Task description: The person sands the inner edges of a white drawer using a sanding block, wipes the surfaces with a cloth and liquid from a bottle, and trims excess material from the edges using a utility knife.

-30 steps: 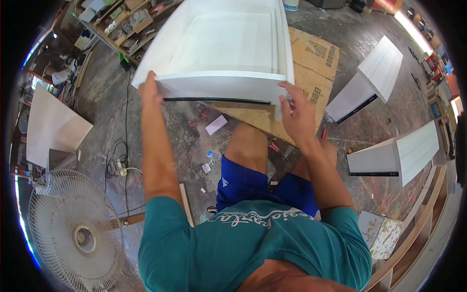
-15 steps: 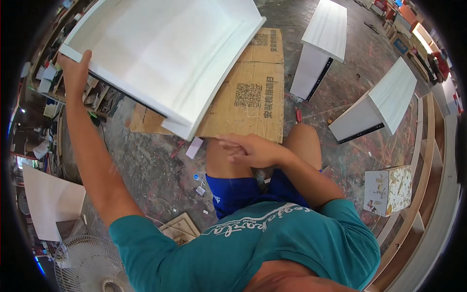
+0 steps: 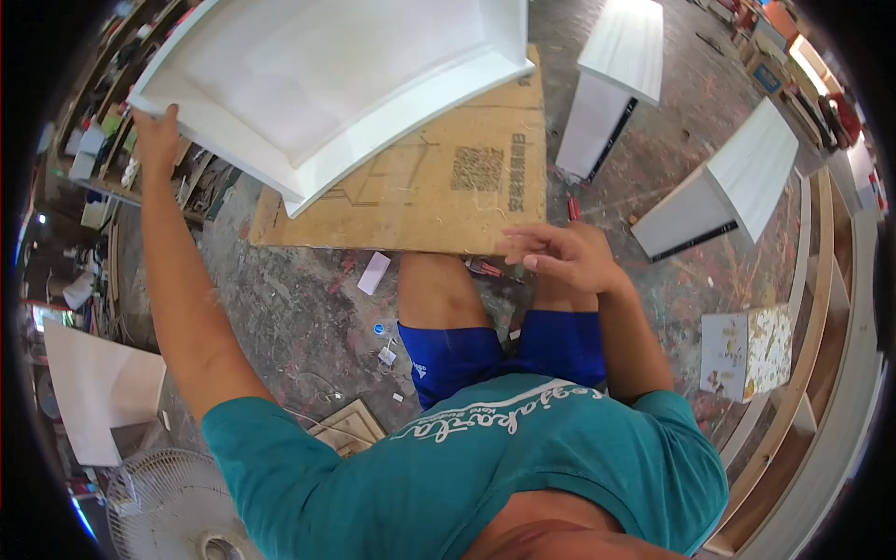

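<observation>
A large white drawer [image 3: 364,61] is tilted over a flat sheet of cardboard [image 3: 373,210] in front of me, its hollow inside showing. My left hand [image 3: 159,140] grips the drawer's left corner, thumb on the edge and the other fingers partly hidden. Just past the cardboard's near right corner, above my knee, is my right hand [image 3: 560,254]. It holds nothing and its fingers are stretched and apart.
Two more white drawers with black slide rails stand on the right, one farther off [image 3: 607,89], one nearer [image 3: 728,182]. A screwdriver [image 3: 573,208] lies on the floor near a stained white box [image 3: 747,355]. A fan [image 3: 182,504] stands lower left; a wooden frame [image 3: 821,355] runs along the right.
The drawer has turned and tipped, its near corner shifting up and left, so more of the inside and the cardboard shows. My right hand has moved right and up, away from the drawer.
</observation>
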### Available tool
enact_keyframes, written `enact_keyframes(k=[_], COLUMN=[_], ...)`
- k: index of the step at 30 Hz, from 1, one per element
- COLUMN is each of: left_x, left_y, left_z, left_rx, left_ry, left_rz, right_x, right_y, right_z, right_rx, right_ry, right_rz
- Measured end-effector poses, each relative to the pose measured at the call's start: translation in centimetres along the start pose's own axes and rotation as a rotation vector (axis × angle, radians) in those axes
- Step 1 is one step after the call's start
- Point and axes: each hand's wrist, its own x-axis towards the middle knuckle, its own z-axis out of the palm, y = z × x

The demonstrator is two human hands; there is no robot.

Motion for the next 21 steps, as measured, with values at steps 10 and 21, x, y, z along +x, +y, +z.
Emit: enact_keyframes(k=[10,21], left_x=[-3.6,-39.2], left_y=[-5.5,-3.3], left_z=[0.6,10.2], left_rx=[-0.166,-0.092], left_ry=[-0.056,-0.157], left_rz=[0.030,-0.358], right_x=[-16.3,-28.7], right_y=[5.4,20.3], right_z=[-9.8,-11.8], right_rx=[-0.205,-0.147], right_ry=[0.785,1.290], right_rz=[0.108,0.654])
